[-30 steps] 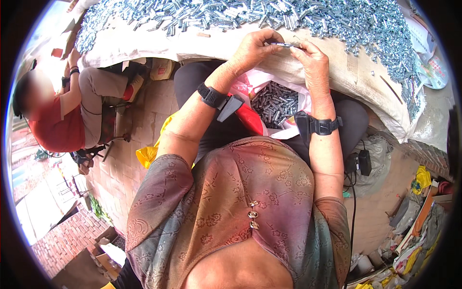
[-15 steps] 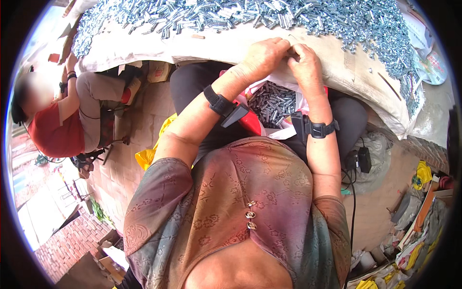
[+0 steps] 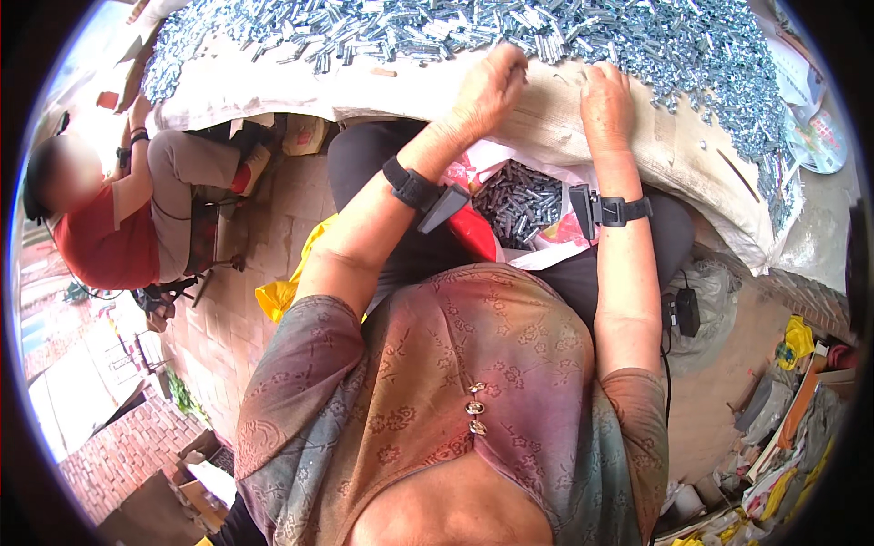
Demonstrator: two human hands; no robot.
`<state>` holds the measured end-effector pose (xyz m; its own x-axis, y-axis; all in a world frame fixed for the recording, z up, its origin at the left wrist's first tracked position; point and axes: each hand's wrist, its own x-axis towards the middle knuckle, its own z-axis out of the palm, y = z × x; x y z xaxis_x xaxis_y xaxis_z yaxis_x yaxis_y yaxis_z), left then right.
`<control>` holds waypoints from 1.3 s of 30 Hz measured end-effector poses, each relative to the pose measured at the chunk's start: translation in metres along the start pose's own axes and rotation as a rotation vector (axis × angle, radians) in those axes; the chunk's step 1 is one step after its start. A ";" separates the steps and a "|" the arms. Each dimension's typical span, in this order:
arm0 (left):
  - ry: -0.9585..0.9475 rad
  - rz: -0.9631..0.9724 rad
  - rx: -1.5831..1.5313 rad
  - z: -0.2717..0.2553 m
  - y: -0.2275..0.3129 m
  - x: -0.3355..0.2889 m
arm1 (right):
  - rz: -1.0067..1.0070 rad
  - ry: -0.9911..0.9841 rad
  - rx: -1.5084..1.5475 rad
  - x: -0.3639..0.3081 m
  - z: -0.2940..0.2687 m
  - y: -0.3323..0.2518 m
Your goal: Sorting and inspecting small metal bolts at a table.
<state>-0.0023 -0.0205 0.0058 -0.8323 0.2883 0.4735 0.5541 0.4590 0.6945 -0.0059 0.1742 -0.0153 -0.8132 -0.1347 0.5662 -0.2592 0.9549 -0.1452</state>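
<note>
A wide heap of small shiny metal sleeves (image 3: 401, 32) lies across the far side of a pale cloth-covered surface (image 3: 264, 91). My left hand (image 3: 492, 89) is closed at the heap's near edge, its fingers curled. Anything inside it is hidden. To its right, my right hand (image 3: 607, 107) is over the cloth just short of the heap, with bent fingers pointing away from me. Its fingertips are tucked out of sight. Between my knees stands an open red-and-white bag (image 3: 473, 235) containing many darker metal pieces (image 3: 523, 202).
At the left another person in a red top (image 3: 107, 232) sits low by the same surface. A yellow bag (image 3: 278, 296) is beside my left leg. Black adapters with a cable (image 3: 685, 312) hang by my right knee. Boxes and bags (image 3: 792, 428) clutter the lower right.
My hands were together over the cloth and are now apart. The left has moved up and left to the heap, the right slightly up and to the right. More of the bag's contents shows.
</note>
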 end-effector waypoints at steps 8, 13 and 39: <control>-0.090 0.225 0.537 -0.004 -0.029 0.050 | 0.112 0.099 0.041 0.001 0.001 0.000; -0.112 0.293 0.562 -0.006 -0.026 0.051 | 0.148 0.020 0.005 0.000 -0.008 0.006; -0.223 -0.063 -0.140 -0.028 0.001 -0.011 | 0.563 -0.115 1.351 -0.028 -0.021 -0.045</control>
<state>0.0084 -0.0465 0.0165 -0.8397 0.4480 0.3067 0.4852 0.3654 0.7944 0.0395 0.1409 -0.0078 -0.9892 0.0814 0.1219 -0.1279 -0.0725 -0.9891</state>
